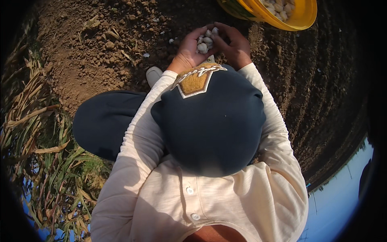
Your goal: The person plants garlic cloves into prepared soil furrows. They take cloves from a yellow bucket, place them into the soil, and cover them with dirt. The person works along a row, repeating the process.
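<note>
Several whitish garlic cloves (206, 40) lie in the cupped palm of my left hand (189, 48), at the upper middle of the view. My right hand (235, 42) meets it from the right, with its thumb and fingers at the cloves on that side; one clove sits upright by its thumb. Whether that clove is pinched or only touched, I cannot tell. Both hands are above the soil in front of my raised knee. To the upper right stands a yellow plastic bucket (297, 26) with more pale cloves (279, 9) inside.
Loose brown clods (102, 45) cover the ground at the left, with small white bits on them. Furrowed soil (297, 69) runs down the right. Dry and green corn stalks (51, 145) border the far left. My light shoe (153, 75) shows beside my left forearm.
</note>
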`<move>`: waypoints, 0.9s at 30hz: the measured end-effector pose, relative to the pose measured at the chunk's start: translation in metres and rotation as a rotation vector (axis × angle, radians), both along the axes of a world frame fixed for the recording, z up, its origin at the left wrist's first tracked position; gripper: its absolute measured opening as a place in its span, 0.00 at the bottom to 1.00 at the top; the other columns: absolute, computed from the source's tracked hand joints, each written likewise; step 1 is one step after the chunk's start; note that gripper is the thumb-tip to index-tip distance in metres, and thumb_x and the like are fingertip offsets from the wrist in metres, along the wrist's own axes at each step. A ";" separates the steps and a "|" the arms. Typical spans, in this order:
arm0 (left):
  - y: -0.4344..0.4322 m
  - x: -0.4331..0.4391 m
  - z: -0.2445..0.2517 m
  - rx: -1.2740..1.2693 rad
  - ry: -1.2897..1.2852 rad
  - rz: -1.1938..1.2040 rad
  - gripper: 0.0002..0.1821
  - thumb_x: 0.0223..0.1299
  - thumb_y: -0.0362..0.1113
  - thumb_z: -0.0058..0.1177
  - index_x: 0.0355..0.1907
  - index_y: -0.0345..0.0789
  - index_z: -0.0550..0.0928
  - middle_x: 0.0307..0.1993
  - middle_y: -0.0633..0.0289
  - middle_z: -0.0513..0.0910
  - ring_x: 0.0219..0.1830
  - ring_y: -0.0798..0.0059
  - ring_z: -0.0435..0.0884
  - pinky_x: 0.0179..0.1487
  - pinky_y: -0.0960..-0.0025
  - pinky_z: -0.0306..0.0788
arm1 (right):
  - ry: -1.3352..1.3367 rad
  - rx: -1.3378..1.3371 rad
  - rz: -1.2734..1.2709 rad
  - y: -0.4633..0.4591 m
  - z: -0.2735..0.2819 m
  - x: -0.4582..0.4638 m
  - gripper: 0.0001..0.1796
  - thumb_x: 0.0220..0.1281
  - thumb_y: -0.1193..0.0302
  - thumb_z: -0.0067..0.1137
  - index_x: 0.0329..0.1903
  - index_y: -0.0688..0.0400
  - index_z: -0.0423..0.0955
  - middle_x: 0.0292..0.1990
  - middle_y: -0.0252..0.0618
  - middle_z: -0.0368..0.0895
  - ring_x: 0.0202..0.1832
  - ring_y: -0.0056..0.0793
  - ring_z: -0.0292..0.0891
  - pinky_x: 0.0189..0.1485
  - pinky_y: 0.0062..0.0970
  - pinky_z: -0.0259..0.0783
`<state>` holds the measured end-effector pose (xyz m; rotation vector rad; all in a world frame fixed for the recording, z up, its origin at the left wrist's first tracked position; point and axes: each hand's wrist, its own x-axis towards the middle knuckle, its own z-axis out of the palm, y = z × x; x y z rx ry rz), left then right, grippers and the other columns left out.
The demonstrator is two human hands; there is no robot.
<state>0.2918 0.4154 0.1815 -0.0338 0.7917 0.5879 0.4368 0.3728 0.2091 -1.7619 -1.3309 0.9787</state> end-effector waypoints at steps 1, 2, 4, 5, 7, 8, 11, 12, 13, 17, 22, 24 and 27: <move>0.000 0.001 0.002 0.003 0.020 0.002 0.15 0.64 0.41 0.48 0.49 0.38 0.78 0.44 0.62 0.80 0.48 0.70 0.78 0.54 0.56 0.74 | -0.093 0.036 0.041 0.001 0.000 0.000 0.16 0.59 0.61 0.61 0.46 0.55 0.77 0.37 0.41 0.82 0.39 0.30 0.81 0.40 0.26 0.75; 0.001 0.001 0.004 0.005 0.040 0.005 0.15 0.64 0.41 0.48 0.49 0.36 0.77 0.44 0.61 0.80 0.47 0.69 0.79 0.51 0.57 0.76 | -0.148 0.067 0.068 0.002 0.001 0.002 0.16 0.60 0.61 0.60 0.46 0.56 0.77 0.37 0.41 0.82 0.39 0.30 0.80 0.39 0.26 0.74; 0.001 0.002 0.007 0.017 0.057 0.000 0.15 0.64 0.40 0.48 0.49 0.36 0.76 0.45 0.59 0.80 0.47 0.67 0.79 0.50 0.59 0.77 | -0.243 0.065 0.095 0.003 0.002 0.005 0.15 0.61 0.61 0.59 0.45 0.57 0.76 0.37 0.43 0.82 0.38 0.30 0.80 0.39 0.26 0.74; 0.001 0.003 0.009 0.003 0.071 0.000 0.15 0.64 0.40 0.48 0.50 0.36 0.76 0.45 0.58 0.80 0.47 0.67 0.80 0.49 0.60 0.77 | -0.107 0.033 0.062 0.003 0.002 0.008 0.15 0.61 0.61 0.58 0.44 0.57 0.76 0.36 0.42 0.82 0.38 0.30 0.80 0.39 0.27 0.74; 0.000 0.001 0.010 0.010 0.054 0.015 0.16 0.64 0.40 0.48 0.51 0.36 0.75 0.46 0.56 0.80 0.47 0.64 0.80 0.48 0.61 0.78 | 0.164 -0.082 -0.039 -0.003 -0.002 0.016 0.13 0.61 0.62 0.58 0.43 0.57 0.76 0.35 0.41 0.82 0.36 0.30 0.80 0.39 0.27 0.74; -0.001 -0.001 0.011 0.000 0.046 0.017 0.16 0.64 0.40 0.48 0.51 0.36 0.74 0.47 0.55 0.80 0.47 0.62 0.80 0.47 0.62 0.78 | 0.363 -0.129 -0.103 -0.007 -0.006 0.025 0.14 0.60 0.63 0.58 0.42 0.59 0.75 0.32 0.40 0.82 0.33 0.27 0.79 0.37 0.27 0.74; -0.004 -0.008 0.010 0.005 0.068 0.068 0.17 0.65 0.41 0.47 0.52 0.35 0.73 0.48 0.53 0.79 0.49 0.60 0.80 0.48 0.63 0.79 | 0.258 -0.216 -0.248 -0.031 -0.027 0.061 0.16 0.57 0.63 0.60 0.42 0.62 0.75 0.31 0.39 0.82 0.31 0.24 0.77 0.36 0.25 0.73; -0.004 -0.011 0.009 0.001 0.076 0.067 0.17 0.65 0.42 0.47 0.52 0.35 0.73 0.48 0.53 0.79 0.49 0.60 0.80 0.48 0.63 0.79 | 0.288 -0.296 -0.286 -0.044 -0.038 0.072 0.16 0.57 0.62 0.60 0.42 0.59 0.76 0.34 0.39 0.82 0.35 0.26 0.78 0.38 0.26 0.73; -0.003 -0.015 0.008 0.009 0.067 0.070 0.17 0.66 0.42 0.47 0.52 0.35 0.73 0.48 0.53 0.79 0.50 0.60 0.79 0.48 0.63 0.79 | 0.239 -0.365 -0.318 -0.057 -0.050 0.079 0.16 0.57 0.61 0.61 0.42 0.58 0.76 0.35 0.39 0.82 0.35 0.26 0.78 0.39 0.26 0.74; -0.001 -0.028 0.004 -0.080 0.078 0.103 0.15 0.65 0.40 0.48 0.50 0.36 0.75 0.49 0.55 0.79 0.52 0.60 0.79 0.48 0.64 0.80 | 0.068 -0.607 -0.267 -0.107 -0.094 0.085 0.17 0.55 0.58 0.61 0.44 0.54 0.77 0.41 0.40 0.83 0.42 0.32 0.80 0.47 0.29 0.73; -0.004 -0.034 -0.002 -0.073 0.122 0.112 0.15 0.66 0.40 0.48 0.51 0.37 0.75 0.50 0.55 0.78 0.52 0.60 0.78 0.47 0.63 0.80 | -0.185 -0.600 0.003 -0.126 -0.112 0.067 0.18 0.53 0.59 0.60 0.45 0.53 0.74 0.39 0.44 0.82 0.43 0.42 0.79 0.47 0.36 0.73; -0.007 -0.034 -0.002 -0.080 0.152 0.111 0.15 0.65 0.41 0.48 0.51 0.37 0.75 0.50 0.55 0.78 0.52 0.60 0.78 0.46 0.63 0.80 | -0.272 -0.497 0.099 -0.124 -0.115 0.058 0.14 0.53 0.63 0.58 0.41 0.55 0.73 0.38 0.47 0.81 0.43 0.48 0.77 0.46 0.40 0.72; -0.013 -0.032 0.000 -0.100 0.182 0.086 0.16 0.65 0.41 0.48 0.51 0.36 0.75 0.50 0.55 0.78 0.52 0.61 0.79 0.45 0.65 0.80 | -0.378 -0.354 0.234 -0.117 -0.124 0.047 0.10 0.55 0.67 0.55 0.39 0.57 0.72 0.35 0.47 0.80 0.42 0.48 0.77 0.45 0.42 0.72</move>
